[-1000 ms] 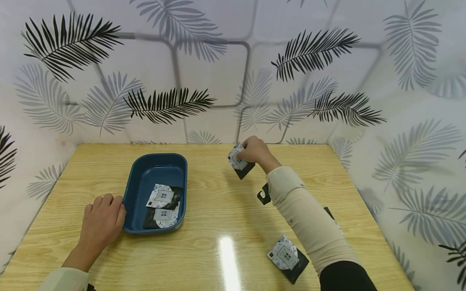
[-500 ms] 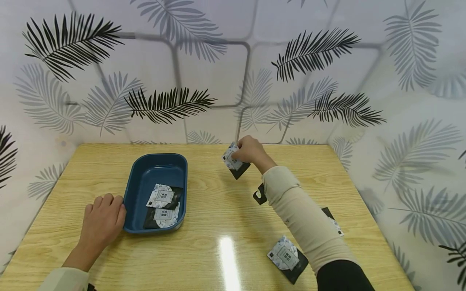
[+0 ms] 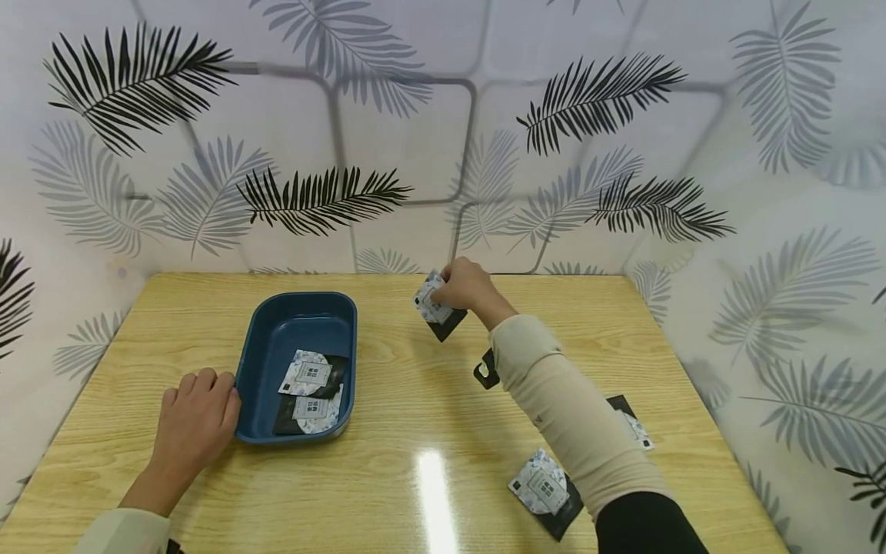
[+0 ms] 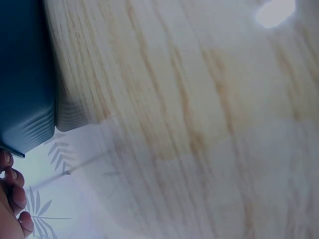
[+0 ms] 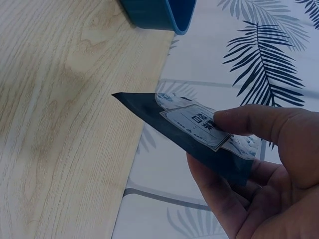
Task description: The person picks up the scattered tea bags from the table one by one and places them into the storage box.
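Now, my right hand [image 3: 469,286] pinches the sachet [image 5: 185,128]; my left hand [image 3: 197,415] touches the blue tray [image 3: 301,327] to its right, grip unclear; a slackened pinch could drop the sachet.

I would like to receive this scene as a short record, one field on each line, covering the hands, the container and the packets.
Left hand: touching left side of blue container
Right hand: pinching held packet in the air
Inside container: top packet overlapping lower packet
On wood-grained table: front packet; side packet, partly hidden by right sleeve
Unclear: black item beside that sleeve, partly hidden
Backdrop: pale, leaf-printed
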Tool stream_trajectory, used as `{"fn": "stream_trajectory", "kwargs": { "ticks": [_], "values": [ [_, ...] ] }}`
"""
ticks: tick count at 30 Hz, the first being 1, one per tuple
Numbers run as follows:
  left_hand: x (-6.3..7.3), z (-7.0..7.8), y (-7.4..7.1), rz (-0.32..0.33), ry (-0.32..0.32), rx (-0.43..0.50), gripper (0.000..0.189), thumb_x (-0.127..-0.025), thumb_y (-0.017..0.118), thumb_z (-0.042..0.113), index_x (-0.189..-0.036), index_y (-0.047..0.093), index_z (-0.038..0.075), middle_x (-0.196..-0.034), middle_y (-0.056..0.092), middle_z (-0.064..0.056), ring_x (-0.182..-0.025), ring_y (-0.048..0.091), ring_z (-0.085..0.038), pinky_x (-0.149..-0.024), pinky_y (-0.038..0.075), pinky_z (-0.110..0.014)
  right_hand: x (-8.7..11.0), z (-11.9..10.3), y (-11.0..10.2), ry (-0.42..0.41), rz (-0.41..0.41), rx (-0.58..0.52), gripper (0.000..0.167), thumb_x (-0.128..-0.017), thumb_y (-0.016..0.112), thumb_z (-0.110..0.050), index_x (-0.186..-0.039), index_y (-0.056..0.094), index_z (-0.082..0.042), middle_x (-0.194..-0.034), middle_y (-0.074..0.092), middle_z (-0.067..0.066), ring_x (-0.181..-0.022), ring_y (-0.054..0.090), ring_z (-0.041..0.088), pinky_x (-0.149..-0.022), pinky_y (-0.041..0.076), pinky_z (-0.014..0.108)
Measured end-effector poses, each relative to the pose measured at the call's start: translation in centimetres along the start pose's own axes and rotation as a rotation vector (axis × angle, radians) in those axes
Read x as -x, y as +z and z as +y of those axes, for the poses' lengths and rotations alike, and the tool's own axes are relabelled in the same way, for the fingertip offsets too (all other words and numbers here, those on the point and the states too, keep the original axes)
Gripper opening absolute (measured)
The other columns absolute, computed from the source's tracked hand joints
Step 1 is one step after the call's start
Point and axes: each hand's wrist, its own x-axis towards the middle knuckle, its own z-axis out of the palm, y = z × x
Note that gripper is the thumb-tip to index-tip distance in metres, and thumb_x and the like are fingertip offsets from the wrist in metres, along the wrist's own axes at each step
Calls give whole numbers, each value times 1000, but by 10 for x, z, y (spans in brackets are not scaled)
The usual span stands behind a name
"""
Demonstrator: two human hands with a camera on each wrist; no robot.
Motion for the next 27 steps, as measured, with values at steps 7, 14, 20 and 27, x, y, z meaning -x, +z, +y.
{"fn": "stream_trajectory", "kwargs": {
  "ticks": [7,14,20,27],
  "values": [
    [0,-1,0,3,7,2,15,-95,51,14,-82,49,6,-80,46,-10,-71,38,-28,-63,23,-37,-1,-8,3,-12,-3,-17,22,-91,66,-18,-104,73,-2,-101,74,14,-81,70,22,-71,57,34],
    [0,-1,0,6,10,0,14,-95,53,13,-83,50,6,-81,47,-10,-71,38,-27,-63,23,-38,-2,-13,7,-17,-13,-24,19,-90,67,-18,-101,73,-3,-98,74,13,-75,67,19,-66,55,32],
    [0,-1,1,13,11,3,15,-95,51,13,-82,49,7,-80,46,-10,-70,38,-27,-63,22,-37,-2,-18,10,-37,-13,-19,16,-89,67,-17,-95,73,-3,-93,74,13,-69,64,16,-58,49,26],
    [0,-1,1,6,9,7,15,-96,51,14,-83,50,6,-80,46,-10,-71,38,-27,-63,23,-37,-3,-26,14,-67,-14,-18,13,-89,67,-16,-90,72,-4,-86,72,9,-65,61,13,-56,46,25]
  ]
}}
